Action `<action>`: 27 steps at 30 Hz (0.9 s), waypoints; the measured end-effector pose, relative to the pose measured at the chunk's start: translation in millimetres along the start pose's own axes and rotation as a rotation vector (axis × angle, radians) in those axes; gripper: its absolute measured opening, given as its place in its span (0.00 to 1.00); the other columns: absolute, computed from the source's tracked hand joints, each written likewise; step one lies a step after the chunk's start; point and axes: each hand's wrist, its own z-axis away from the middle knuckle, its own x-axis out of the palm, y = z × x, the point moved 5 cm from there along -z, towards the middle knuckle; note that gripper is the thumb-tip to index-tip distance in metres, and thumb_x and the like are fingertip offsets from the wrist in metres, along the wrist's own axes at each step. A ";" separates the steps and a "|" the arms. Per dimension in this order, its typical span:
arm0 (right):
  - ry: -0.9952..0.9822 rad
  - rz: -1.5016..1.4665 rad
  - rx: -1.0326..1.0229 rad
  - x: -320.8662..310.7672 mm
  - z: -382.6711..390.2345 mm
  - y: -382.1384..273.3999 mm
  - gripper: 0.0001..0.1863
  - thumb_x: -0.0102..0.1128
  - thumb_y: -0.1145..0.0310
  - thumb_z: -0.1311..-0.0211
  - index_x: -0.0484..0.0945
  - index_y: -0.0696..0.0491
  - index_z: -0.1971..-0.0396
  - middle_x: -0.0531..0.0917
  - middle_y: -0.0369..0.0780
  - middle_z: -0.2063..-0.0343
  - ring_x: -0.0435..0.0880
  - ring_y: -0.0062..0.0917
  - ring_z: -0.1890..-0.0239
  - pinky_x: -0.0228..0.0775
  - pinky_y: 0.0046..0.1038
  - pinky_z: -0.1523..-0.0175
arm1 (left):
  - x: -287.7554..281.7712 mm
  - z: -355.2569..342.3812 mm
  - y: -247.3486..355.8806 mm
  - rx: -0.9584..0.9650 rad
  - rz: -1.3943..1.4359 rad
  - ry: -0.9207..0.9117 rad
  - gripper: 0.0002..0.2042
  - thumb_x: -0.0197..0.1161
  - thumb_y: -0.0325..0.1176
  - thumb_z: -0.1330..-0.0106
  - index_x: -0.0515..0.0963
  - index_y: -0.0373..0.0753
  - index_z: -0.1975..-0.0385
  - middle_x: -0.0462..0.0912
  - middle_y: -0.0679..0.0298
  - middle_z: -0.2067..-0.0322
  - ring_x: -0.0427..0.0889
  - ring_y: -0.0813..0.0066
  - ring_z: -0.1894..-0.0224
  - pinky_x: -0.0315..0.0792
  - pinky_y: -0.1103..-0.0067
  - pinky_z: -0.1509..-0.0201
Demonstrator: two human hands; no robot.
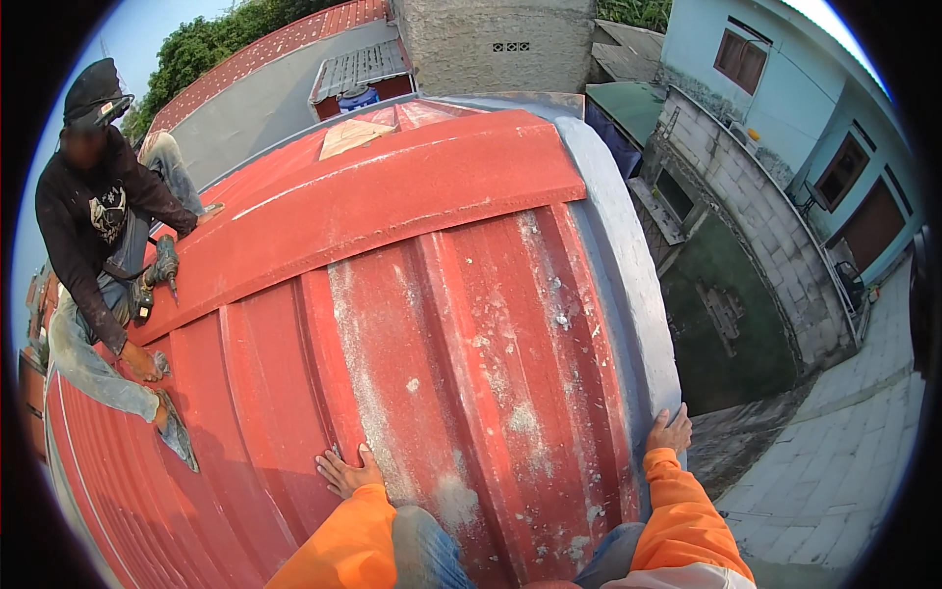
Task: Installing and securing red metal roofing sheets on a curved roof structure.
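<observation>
My left hand lies flat with spread fingers on the red ribbed metal roof sheet, beside a rib streaked with pale cement dust. At the roof's right edge, my right hand rests on the grey parapet wall, its fingers extended over the outer side. Neither hand holds anything. Across the top of the sheets runs a red ridge cap. On the left, a cordless drill sits against the ridge cap close to a co-worker, whose gloved hand is low by the sheet.
The co-worker in a dark shirt straddles the ridge at the left. Past the parapet the ground drops to a yard with a block wall. A light-blue house stands beyond. A blue drum shows behind the ridge.
</observation>
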 end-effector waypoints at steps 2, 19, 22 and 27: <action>0.041 -0.003 -0.016 1.9 -0.8 2.9 0.32 0.47 0.48 0.35 0.62 0.50 0.36 0.73 0.49 0.49 0.72 0.45 0.46 0.61 0.46 0.43 | 0.6 0.3 0.7 0.003 0.002 -0.003 0.42 0.53 0.61 0.38 0.54 0.38 0.30 0.46 0.57 0.27 0.44 0.60 0.25 0.47 0.55 0.26; 0.003 -0.010 0.004 7.4 -0.7 1.1 0.32 0.44 0.46 0.33 0.63 0.50 0.36 0.74 0.49 0.48 0.72 0.44 0.46 0.61 0.45 0.43 | 2.5 -2.5 -3.7 -0.013 -0.004 0.032 0.42 0.55 0.60 0.39 0.55 0.37 0.31 0.47 0.57 0.27 0.45 0.59 0.25 0.49 0.53 0.27; -0.012 0.000 0.005 10.8 0.4 0.0 0.32 0.43 0.45 0.33 0.63 0.50 0.35 0.74 0.49 0.48 0.72 0.44 0.45 0.61 0.46 0.42 | -1.0 -2.1 -4.2 -0.010 0.013 0.025 0.43 0.56 0.60 0.40 0.55 0.38 0.31 0.48 0.57 0.27 0.46 0.59 0.25 0.49 0.53 0.28; -0.029 0.033 0.038 9.4 -3.0 8.0 0.32 0.41 0.45 0.31 0.62 0.48 0.35 0.73 0.48 0.46 0.71 0.45 0.44 0.61 0.48 0.41 | 0.3 -1.4 -1.3 -0.017 0.047 0.033 0.44 0.57 0.61 0.42 0.56 0.39 0.30 0.47 0.56 0.27 0.45 0.60 0.25 0.47 0.53 0.27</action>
